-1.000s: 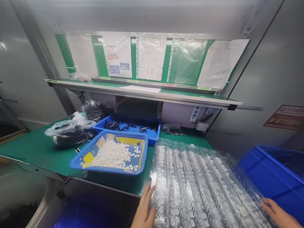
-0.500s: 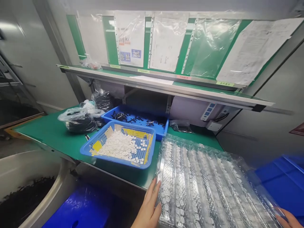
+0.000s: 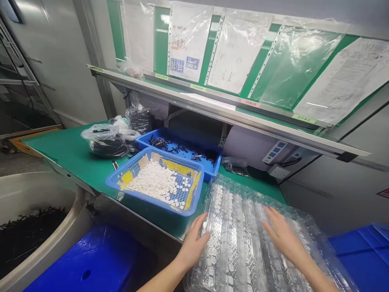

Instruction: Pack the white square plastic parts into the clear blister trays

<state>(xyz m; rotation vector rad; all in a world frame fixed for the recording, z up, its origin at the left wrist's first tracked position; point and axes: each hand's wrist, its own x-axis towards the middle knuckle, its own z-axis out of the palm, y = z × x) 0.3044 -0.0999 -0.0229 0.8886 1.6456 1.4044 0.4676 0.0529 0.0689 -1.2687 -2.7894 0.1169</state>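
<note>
Your left hand is at the left edge of the clear ribbed plastic tray, its grip unclear; your right hand, grip released, is over the middle.

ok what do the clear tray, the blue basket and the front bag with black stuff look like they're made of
Clear tray: probably thin moulded plastic, glossy, see-through with bright glints along its ridges.
Blue basket: likely rigid plastic, fairly smooth, with slotted walls.
Front bag: seems to be thin plastic film, shiny, translucent and crinkled.
</note>
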